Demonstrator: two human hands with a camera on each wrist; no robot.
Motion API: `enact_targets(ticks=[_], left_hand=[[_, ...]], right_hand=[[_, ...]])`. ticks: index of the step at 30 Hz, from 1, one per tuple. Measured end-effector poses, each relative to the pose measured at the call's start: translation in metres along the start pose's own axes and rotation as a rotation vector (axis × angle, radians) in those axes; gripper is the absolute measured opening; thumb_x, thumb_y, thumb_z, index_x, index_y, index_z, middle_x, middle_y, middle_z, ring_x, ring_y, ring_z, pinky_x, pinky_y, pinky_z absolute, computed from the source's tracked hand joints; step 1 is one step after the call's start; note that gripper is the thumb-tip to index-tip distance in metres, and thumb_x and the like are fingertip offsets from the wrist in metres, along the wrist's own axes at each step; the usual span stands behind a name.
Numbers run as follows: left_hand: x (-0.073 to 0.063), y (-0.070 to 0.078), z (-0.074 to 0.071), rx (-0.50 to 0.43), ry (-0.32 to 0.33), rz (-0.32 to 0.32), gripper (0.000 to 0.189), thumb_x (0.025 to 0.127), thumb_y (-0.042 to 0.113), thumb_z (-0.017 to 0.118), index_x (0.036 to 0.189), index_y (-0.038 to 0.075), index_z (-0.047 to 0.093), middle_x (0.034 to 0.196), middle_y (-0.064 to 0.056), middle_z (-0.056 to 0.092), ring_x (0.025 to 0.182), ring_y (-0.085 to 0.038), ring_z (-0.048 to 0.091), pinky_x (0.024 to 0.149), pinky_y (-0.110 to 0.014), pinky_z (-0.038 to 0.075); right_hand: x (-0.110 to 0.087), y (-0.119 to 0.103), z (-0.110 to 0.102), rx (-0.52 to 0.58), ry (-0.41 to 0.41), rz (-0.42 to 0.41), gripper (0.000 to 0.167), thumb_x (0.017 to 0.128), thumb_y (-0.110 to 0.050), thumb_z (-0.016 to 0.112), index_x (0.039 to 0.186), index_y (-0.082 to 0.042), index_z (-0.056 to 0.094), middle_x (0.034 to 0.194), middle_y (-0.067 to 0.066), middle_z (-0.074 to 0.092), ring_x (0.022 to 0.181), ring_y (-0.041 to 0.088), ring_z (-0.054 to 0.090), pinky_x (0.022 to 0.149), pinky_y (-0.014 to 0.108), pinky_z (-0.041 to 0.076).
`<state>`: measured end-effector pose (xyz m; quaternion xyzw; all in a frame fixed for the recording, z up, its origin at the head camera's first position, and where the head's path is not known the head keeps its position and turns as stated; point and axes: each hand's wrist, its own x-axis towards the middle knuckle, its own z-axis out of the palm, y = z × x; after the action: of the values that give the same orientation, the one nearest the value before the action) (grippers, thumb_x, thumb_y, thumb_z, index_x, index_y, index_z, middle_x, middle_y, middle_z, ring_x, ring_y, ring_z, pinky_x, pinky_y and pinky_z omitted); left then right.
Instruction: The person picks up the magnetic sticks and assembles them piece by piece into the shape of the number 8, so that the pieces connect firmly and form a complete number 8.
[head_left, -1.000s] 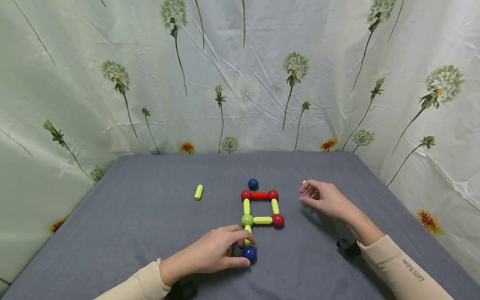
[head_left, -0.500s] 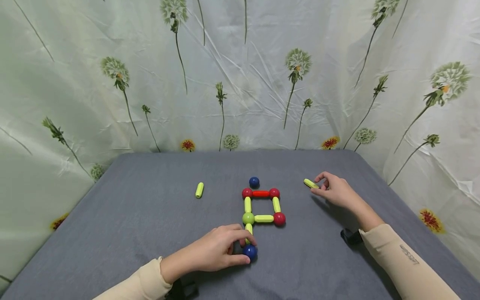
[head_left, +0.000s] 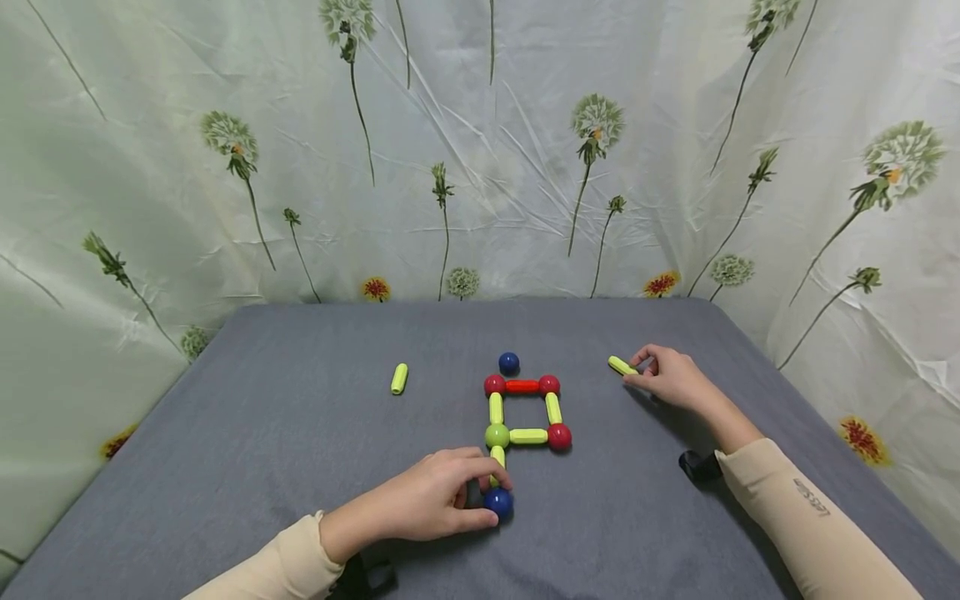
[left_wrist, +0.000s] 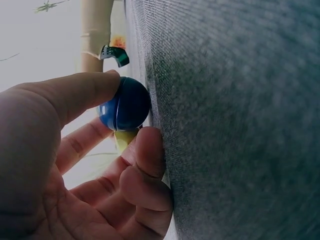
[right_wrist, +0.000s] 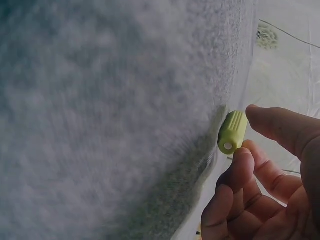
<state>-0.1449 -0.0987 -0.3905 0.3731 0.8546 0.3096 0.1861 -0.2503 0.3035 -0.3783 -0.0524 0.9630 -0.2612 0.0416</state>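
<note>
My left hand (head_left: 431, 497) holds a dark blue ball (head_left: 498, 502) at the near end of a magnetic stick-and-ball figure, thumb on its near side and fingers curled past it. From that ball a yellow-green stick (head_left: 498, 457), partly covered by the fingers, runs to a green ball (head_left: 497, 436). In the left wrist view, the thumb touches the blue ball (left_wrist: 127, 105). Over at the right, my right hand (head_left: 670, 379) pinches the near end of a loose yellow-green magnetic stick (head_left: 621, 365) between thumb and fingers. The right wrist view shows that ribbed stick (right_wrist: 233, 132) close against the cloth.
Beyond the green ball, yellow-green sticks, a red stick (head_left: 522, 387) and red balls (head_left: 559, 437) form a square. A loose blue ball (head_left: 509, 362) sits behind it. Another yellow-green stick (head_left: 399, 379) lies left on the grey cloth (head_left: 300, 392). A flowered curtain (head_left: 480, 150) hangs behind.
My right hand has moved right, off the far part of the loose stick, and its thumb and fingers now close on the near end. The left hand stays at the blue ball.
</note>
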Motion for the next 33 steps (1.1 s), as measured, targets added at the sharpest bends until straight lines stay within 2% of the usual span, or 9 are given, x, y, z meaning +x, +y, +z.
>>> enact_targets(ticks=[11,20,26,33], left_hand=[[0.0,-0.002,-0.001,-0.033,-0.014,0.012,0.03,0.095,0.037,0.077,0.124,0.033,0.067,0.103,0.011,0.061,0.071,0.003,0.054,0.065,-0.018,0.049],[0.0,-0.003,-0.001,-0.061,-0.012,0.024,0.029,0.095,0.035,0.077,0.123,0.032,0.068,0.104,0.011,0.062,0.072,0.003,0.054,0.066,-0.017,0.049],[0.0,-0.004,-0.001,-0.063,-0.01,0.019,0.029,0.095,0.034,0.077,0.123,0.033,0.067,0.104,0.011,0.062,0.073,0.003,0.054,0.066,-0.017,0.049],[0.0,-0.005,0.0,-0.069,-0.005,0.016,0.029,0.095,0.034,0.078,0.122,0.033,0.067,0.103,0.011,0.062,0.073,0.002,0.055,0.067,-0.018,0.05]], right_hand=[[0.008,0.007,-0.002,-0.01,-0.031,0.033,0.03,0.097,-0.028,0.073,0.112,-0.003,0.067,0.082,0.006,0.065,0.068,0.015,0.061,0.062,0.031,0.047],[0.009,0.006,-0.003,0.011,-0.041,0.03,0.024,0.096,-0.023,0.073,0.106,-0.001,0.071,0.079,0.002,0.069,0.07,0.012,0.062,0.063,0.03,0.049],[0.005,0.005,-0.003,0.039,-0.034,0.0,0.022,0.095,-0.022,0.074,0.104,-0.002,0.074,0.085,0.003,0.074,0.071,0.008,0.065,0.062,0.026,0.05],[-0.01,-0.003,-0.006,0.078,-0.035,-0.055,0.025,0.094,-0.025,0.076,0.106,-0.004,0.075,0.09,0.005,0.075,0.075,0.013,0.069,0.062,0.026,0.049]])
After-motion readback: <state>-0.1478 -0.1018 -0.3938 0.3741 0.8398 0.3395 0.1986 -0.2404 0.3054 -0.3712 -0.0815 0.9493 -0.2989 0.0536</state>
